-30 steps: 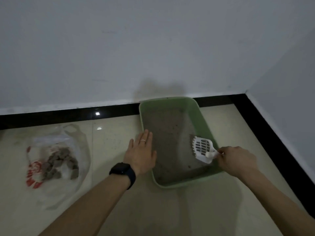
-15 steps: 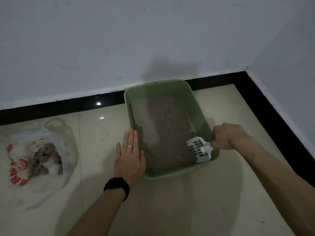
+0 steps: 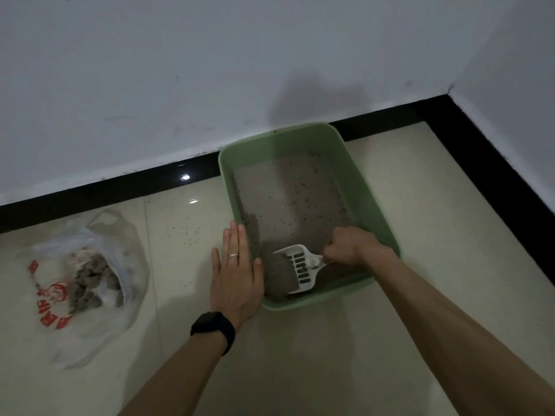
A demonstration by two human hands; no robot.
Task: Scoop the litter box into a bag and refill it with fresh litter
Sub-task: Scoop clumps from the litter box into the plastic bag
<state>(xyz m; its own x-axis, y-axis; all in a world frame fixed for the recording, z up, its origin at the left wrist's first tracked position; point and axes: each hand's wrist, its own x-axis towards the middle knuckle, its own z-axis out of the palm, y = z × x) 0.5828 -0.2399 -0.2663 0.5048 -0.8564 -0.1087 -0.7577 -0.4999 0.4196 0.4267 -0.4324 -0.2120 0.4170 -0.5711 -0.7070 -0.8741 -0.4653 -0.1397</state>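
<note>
My right fingers wrap the heaped scoop, left fingers lie flat against the box; any tilt may spill litter short of the bag at left.

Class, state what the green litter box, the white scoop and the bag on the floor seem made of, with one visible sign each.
Litter box: probably moulded plastic, matte green; smooth one-piece walls, rounded rim. Scoop: likely rigid white plastic; slots moulded through it. Bag: thin translucent plastic film with red print; it crinkles and clumps show through.
</note>
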